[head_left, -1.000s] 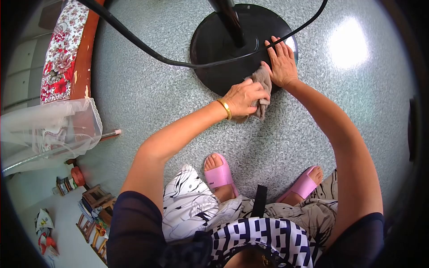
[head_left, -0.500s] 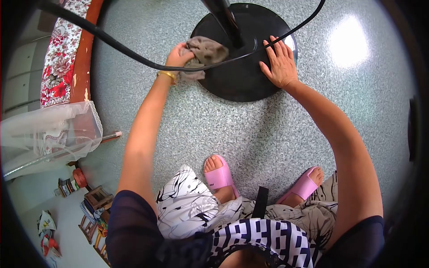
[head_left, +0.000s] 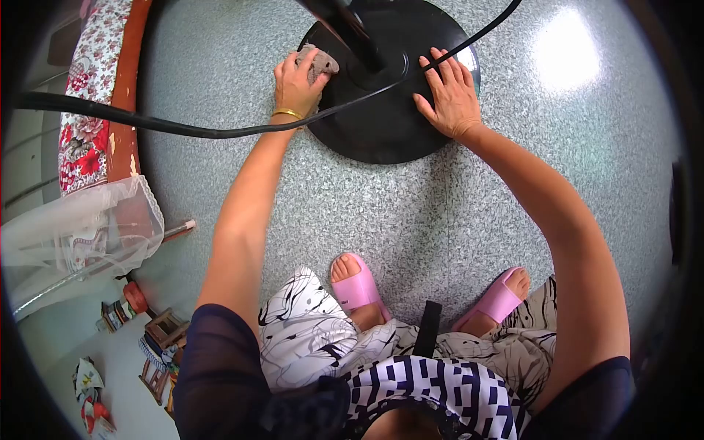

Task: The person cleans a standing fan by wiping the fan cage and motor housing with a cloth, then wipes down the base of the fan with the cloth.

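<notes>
A round, glossy black base rests on the speckled floor, with a black pole rising from its middle. At the base's left rim, my left hand is closed on a grey-brown cloth, partly hidden by the fingers. My right hand lies flat on the right side of the base, fingers spread, with nothing in it. A black cable runs across the view, over my left wrist area and past the right fingertips.
Pink slippers are on my feet below the base. To the left are a bed edge with floral cloth, a sheer lace-edged net and wooden stools. Grey speckled floor surrounds the base.
My left hand has shifted slightly up along the left rim, and the cloth is now bunched under its fingers. The cable hangs lower on the left. My right hand stays on the base.
</notes>
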Available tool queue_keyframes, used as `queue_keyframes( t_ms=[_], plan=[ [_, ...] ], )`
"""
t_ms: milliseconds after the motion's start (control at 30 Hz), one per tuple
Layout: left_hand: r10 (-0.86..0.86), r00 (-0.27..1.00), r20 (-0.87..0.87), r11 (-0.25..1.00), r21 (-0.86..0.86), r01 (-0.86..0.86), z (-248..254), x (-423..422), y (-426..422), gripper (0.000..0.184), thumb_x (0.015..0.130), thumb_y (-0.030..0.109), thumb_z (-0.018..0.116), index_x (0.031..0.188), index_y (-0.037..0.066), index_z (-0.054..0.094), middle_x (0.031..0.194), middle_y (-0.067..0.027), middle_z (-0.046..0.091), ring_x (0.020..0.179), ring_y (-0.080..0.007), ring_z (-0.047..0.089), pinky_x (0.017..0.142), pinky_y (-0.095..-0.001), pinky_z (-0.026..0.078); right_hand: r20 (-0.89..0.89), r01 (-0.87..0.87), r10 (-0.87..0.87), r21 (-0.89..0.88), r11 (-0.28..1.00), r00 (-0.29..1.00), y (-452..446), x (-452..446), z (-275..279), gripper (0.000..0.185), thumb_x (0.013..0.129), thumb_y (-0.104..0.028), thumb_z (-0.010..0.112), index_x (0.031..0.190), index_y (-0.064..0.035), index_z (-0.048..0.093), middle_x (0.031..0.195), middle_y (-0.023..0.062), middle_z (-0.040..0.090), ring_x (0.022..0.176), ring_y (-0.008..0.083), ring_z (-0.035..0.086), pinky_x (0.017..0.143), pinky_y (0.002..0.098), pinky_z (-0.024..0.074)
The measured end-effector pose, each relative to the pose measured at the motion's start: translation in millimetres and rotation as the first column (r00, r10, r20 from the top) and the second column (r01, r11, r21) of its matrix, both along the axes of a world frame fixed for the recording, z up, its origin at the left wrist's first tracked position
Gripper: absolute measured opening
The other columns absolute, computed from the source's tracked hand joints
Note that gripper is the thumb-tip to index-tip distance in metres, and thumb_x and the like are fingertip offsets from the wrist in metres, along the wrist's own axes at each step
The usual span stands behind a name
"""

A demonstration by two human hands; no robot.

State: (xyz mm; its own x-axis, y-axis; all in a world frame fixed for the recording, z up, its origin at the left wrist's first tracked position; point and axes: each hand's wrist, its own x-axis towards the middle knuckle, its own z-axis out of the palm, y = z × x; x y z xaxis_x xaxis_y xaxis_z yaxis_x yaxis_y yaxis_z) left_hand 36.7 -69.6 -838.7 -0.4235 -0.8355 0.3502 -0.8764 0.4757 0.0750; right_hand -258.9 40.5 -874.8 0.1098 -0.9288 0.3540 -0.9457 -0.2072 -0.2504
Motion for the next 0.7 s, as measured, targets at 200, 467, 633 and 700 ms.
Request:
queue_keyframes(
  t_ms=[200, 467, 633, 700],
  plan=[
    [-0.015, 1.000, -0.018, 0.999, 0.033, 0.015, -1.7, 19.3, 9.4, 0.052, 0.074, 0.023, 0.068, 0.125, 0.020, 0.056, 0.117, -0.0157, 0.052, 0.112, -0.0343, 0.048, 0.097, -0.0435, 0.037, -0.016, 0.004, -0.004, 0.029, 1.000, 1.000, 0.1, 0.5, 0.3, 0.065, 0.088, -0.047, 0.049, 0.140, -0.0099, 0.039, 0.148, 0.0144, 0.032, 0.139, 0.0282, 0.024, 0.114, 0.0421, 0.0176],
    [-0.018, 0.999, -0.045, 0.994, 0.111, 0.023, 3.7, 19.5, 96.1, 0.052, 0.069, 0.013, 0.068, 0.120, 0.016, 0.057, 0.116, -0.0159, 0.052, 0.110, -0.0357, 0.048, 0.097, -0.0445, 0.038, -0.022, 0.012, -0.010, 0.056, 0.998, 1.000, 2.0, 1.7, 4.0, 0.066, 0.088, -0.047, 0.049, 0.141, -0.0099, 0.037, 0.149, 0.0137, 0.030, 0.140, 0.0279, 0.023, 0.114, 0.0423, 0.0166],
    [-0.211, 0.977, -0.005, 0.905, 0.378, 0.198, 22.4, -3.8, 171.0, 0.062, 0.061, 0.009, 0.073, 0.120, 0.020, 0.058, 0.114, -0.0135, 0.051, 0.108, -0.0349, 0.048, 0.093, -0.0437, 0.044, -0.042, 0.017, -0.014, 0.064, 0.998, 0.999, 1.4, 1.6, 3.0, 0.066, 0.089, -0.046, 0.048, 0.142, -0.0092, 0.036, 0.148, 0.0144, 0.030, 0.141, 0.0285, 0.022, 0.115, 0.0426, 0.0160],
    [-0.478, 0.874, -0.090, 0.723, 0.524, 0.449, 19.8, -9.5, 189.4, 0.069, 0.056, 0.009, 0.075, 0.122, 0.022, 0.057, 0.115, -0.0113, 0.051, 0.108, -0.0333, 0.049, 0.090, -0.0432, 0.047, -0.040, 0.006, -0.004, 0.056, 0.998, 0.999, 1.5, 1.7, 2.0, 0.066, 0.089, -0.046, 0.048, 0.141, -0.0087, 0.036, 0.148, 0.0149, 0.031, 0.141, 0.0289, 0.022, 0.115, 0.0430, 0.0159]
  ],
)
